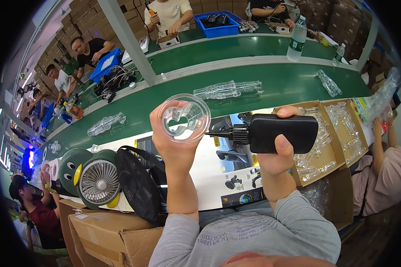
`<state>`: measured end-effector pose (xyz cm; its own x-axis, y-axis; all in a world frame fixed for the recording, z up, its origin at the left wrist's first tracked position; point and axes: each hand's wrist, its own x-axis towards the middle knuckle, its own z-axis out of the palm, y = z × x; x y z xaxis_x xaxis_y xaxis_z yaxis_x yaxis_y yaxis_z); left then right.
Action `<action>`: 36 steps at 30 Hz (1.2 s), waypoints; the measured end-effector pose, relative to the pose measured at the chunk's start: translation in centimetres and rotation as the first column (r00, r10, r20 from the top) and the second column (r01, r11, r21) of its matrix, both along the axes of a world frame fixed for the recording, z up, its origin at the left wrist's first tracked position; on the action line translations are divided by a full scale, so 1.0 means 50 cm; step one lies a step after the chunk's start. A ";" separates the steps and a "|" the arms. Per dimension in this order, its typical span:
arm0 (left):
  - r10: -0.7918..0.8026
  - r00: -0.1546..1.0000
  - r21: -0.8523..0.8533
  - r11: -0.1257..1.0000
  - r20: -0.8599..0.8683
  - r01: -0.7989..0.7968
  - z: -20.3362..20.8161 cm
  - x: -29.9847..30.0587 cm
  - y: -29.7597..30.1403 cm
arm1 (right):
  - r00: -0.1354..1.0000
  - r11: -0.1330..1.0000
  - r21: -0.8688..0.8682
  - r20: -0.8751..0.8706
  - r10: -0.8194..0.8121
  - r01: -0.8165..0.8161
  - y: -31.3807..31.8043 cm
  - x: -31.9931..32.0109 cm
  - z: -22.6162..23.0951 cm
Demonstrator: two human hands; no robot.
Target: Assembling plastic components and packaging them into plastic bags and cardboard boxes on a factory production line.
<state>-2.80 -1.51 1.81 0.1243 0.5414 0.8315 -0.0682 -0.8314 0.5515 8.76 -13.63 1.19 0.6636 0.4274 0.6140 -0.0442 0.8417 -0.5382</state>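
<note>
My left hand (176,153) is closed around a clear plastic part (186,116) with a round, cup-like mouth that faces up toward me. A flat black squeeze bottle (280,133) lies sideways in my right hand (277,162), gripped between thumb and fingers. Its thin black nozzle (221,133) points left, and the tip is at the lower right rim of the clear part; whether they touch I cannot tell. Beyond my hands, a long clear plastic piece (227,90) rests on the green conveyor belt (285,80).
Cardboard trays (338,133) of clear parts stand at right. A penguin-shaped green fan (98,180) and a black bag (140,184) lie at left, above a cardboard box (116,236). More clear pieces (107,123) sit on the belt. A water bottle (297,39) stands farther back; co-workers sit around.
</note>
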 end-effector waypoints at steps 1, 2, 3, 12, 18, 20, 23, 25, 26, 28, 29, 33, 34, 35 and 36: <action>0.000 1.000 0.001 1.000 0.000 0.000 0.000 -0.001 0.000 | 1.000 1.000 -0.003 0.001 0.007 -0.007 -0.001 0.001 -0.001; -0.009 1.000 0.006 1.000 0.007 0.009 0.000 -0.002 0.001 | 1.000 1.000 -0.007 0.003 0.014 -0.014 -0.001 0.002 -0.001; -0.020 1.000 0.012 1.000 0.015 0.020 -0.001 -0.002 0.002 | 1.000 1.000 -0.006 0.003 0.012 -0.012 0.000 0.003 -0.002; -0.010 1.000 0.025 1.000 0.000 0.010 -0.001 -0.007 0.001 | 1.000 0.999 0.042 -0.010 -0.003 0.003 0.001 0.007 -0.005; -0.048 0.997 0.037 0.998 -0.059 0.050 -0.010 -0.015 0.013 | 1.000 0.999 0.033 -0.017 0.003 -0.003 0.003 0.013 -0.006; -0.053 0.997 0.052 0.997 -0.054 0.056 -0.007 -0.017 0.013 | 0.999 1.000 0.004 -0.042 0.018 -0.017 -0.001 0.008 0.003; -0.083 0.994 0.049 0.995 -0.070 0.087 -0.004 -0.020 0.014 | 0.999 0.999 0.040 -0.044 -0.009 0.011 0.007 0.009 0.004; -0.101 0.993 0.047 0.994 -0.056 0.104 -0.008 -0.020 0.017 | 0.998 1.000 0.021 -0.054 0.014 -0.013 0.003 0.009 0.006; -0.106 0.993 0.050 0.993 -0.054 0.109 -0.008 -0.021 0.017 | 0.997 0.999 0.003 -0.064 0.038 -0.038 0.002 0.009 0.007; -0.108 0.993 0.056 0.992 -0.057 0.111 -0.008 -0.023 0.017 | 0.998 1.000 0.017 -0.063 0.025 -0.023 0.004 0.008 0.008; -0.109 0.992 0.061 0.992 -0.059 0.113 -0.009 -0.024 0.018 | 0.998 0.999 0.031 -0.061 0.010 -0.008 0.004 0.007 0.008; -0.115 0.992 0.025 0.993 -0.059 0.117 -0.006 -0.024 0.008 | 0.997 0.999 0.037 -0.073 -0.003 0.006 0.002 0.008 0.010; -0.099 0.993 0.010 0.995 -0.067 0.100 -0.004 -0.025 0.008 | 0.998 0.999 0.049 -0.057 -0.013 0.016 0.002 0.007 0.013; -0.086 0.994 -0.005 0.996 -0.074 0.086 -0.003 -0.027 0.009 | 0.999 0.998 0.061 -0.040 -0.027 0.029 0.002 0.005 0.017; -0.117 0.991 -0.008 0.993 -0.070 0.117 -0.008 -0.024 0.012 | 0.998 0.999 0.039 -0.061 0.017 -0.015 -0.002 0.005 0.020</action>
<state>-4.02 -0.89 1.43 0.2450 0.5233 0.8162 -0.1254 -0.8177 0.5619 9.00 -13.73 2.20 0.6938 0.4151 0.5884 -0.0896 0.8605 -0.5014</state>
